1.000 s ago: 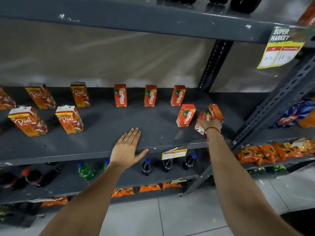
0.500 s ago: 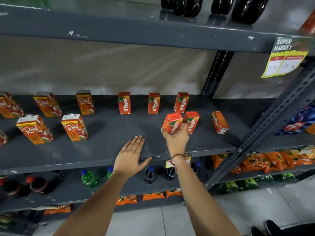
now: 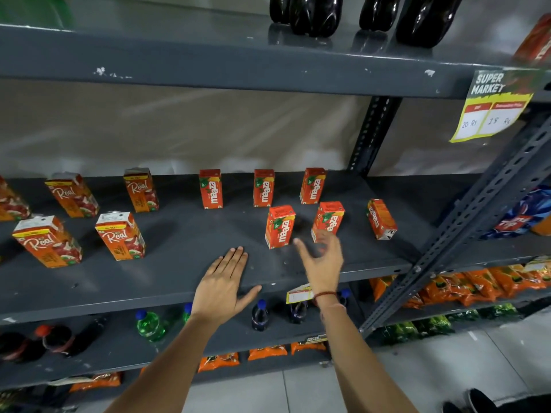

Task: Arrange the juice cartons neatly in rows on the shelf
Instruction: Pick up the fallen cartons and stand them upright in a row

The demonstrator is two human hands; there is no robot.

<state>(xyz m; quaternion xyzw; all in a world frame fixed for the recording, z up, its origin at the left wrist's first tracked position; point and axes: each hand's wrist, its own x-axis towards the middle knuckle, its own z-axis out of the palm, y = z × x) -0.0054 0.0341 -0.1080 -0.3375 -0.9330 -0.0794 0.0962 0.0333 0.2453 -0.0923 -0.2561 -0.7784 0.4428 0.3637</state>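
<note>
Small red Maaza cartons stand on the grey shelf [image 3: 179, 272]. Three form a back row [image 3: 264, 187]. In front stand a carton [image 3: 279, 226], another [image 3: 328, 220] and a tilted one [image 3: 381, 219] farther right. Larger Real cartons [image 3: 120, 235] occupy the left half. My left hand [image 3: 222, 283] lies flat on the shelf's front edge, fingers spread. My right hand [image 3: 320, 259] hovers open just in front of the two front Maaza cartons, touching neither, blurred by motion.
A slanted steel upright [image 3: 465, 231] crosses at the right. The shelf above carries dark bottles [image 3: 310, 13] and a yellow price tag [image 3: 492, 108]. Below are soft-drink bottles [image 3: 150, 324] and orange snack packets [image 3: 465, 286].
My right hand carried a Maaza carton leftward, set it upright in the front row and let go. It now hangs open. The left hand has stayed flat on the shelf.
</note>
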